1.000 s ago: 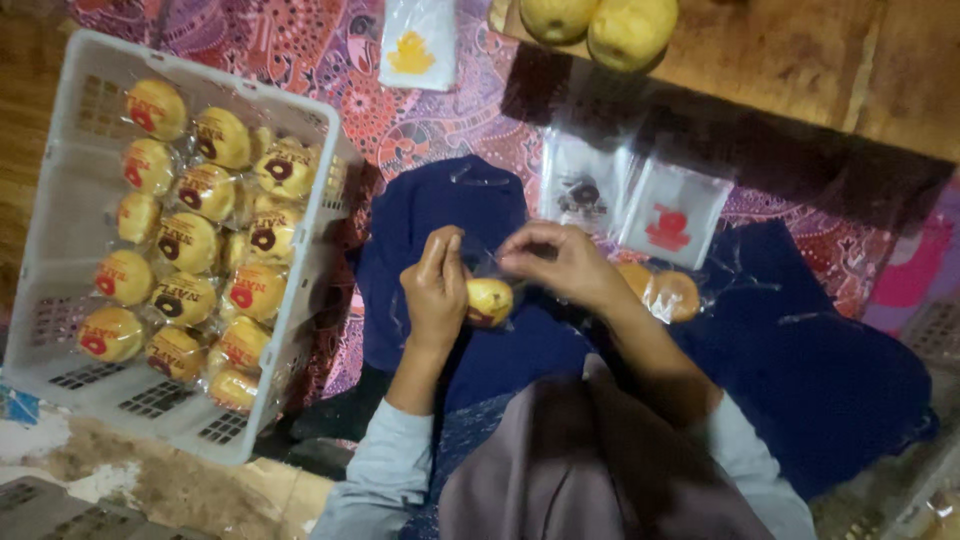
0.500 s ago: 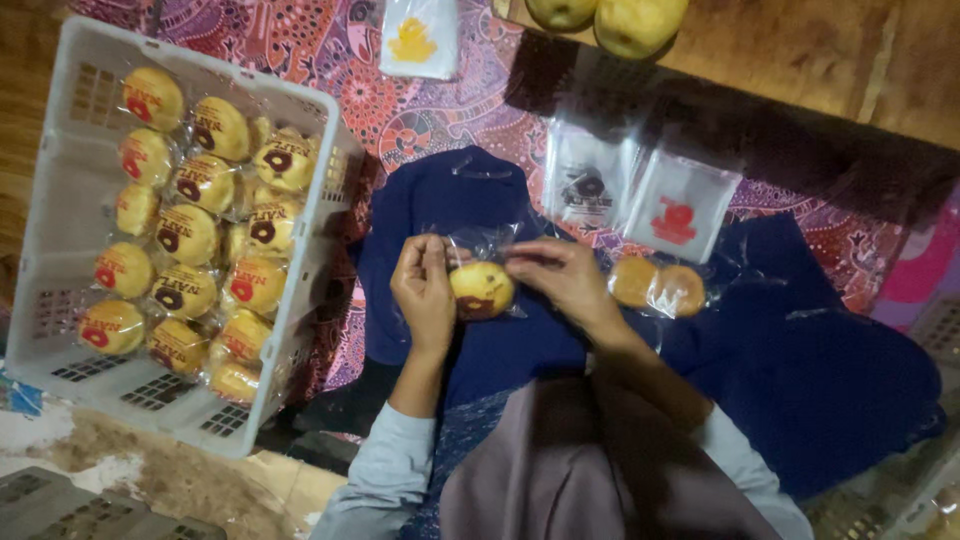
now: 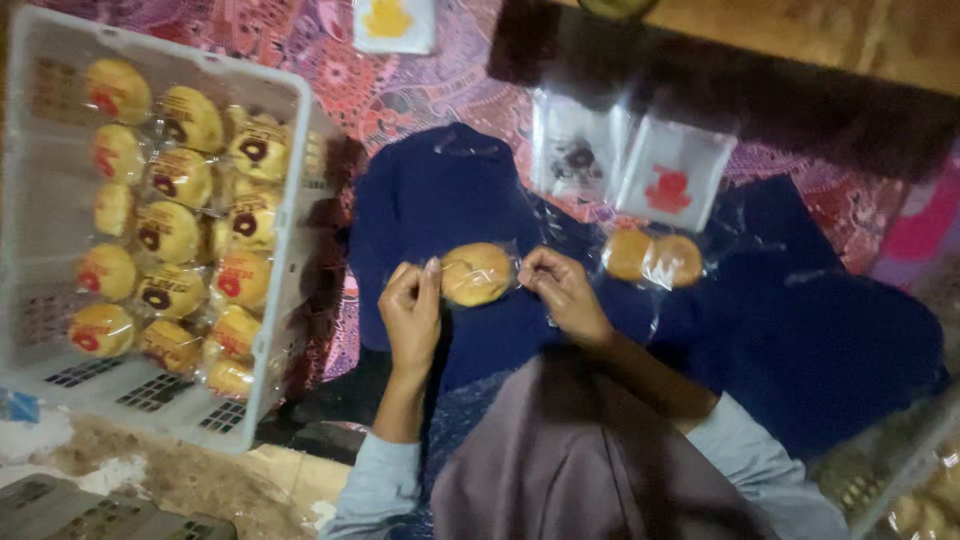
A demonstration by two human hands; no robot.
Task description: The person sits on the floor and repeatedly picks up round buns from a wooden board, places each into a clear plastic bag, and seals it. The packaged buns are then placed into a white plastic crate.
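A round golden bun (image 3: 476,273) in a clear plastic wrapper is stretched between my two hands over my dark blue lap. My left hand (image 3: 412,310) pinches the wrapper at the bun's left side. My right hand (image 3: 560,292) pinches the wrapper at its right side. Two more buns (image 3: 652,257) lie under clear plastic on the blue cloth just right of my right hand. Beyond them rest flat empty bags (image 3: 630,165), one with a dark print and one with a red print.
A white plastic crate (image 3: 290,230) at the left holds several wrapped buns (image 3: 175,230). A patterned red cloth (image 3: 400,90) covers the floor. A wooden surface (image 3: 860,40) runs along the top right. Another printed bag (image 3: 392,22) lies at the top.
The bun has stayed between my hands while they shifted apart to its two sides, pulling the wrapper out flat. The view has tilted slightly downward.
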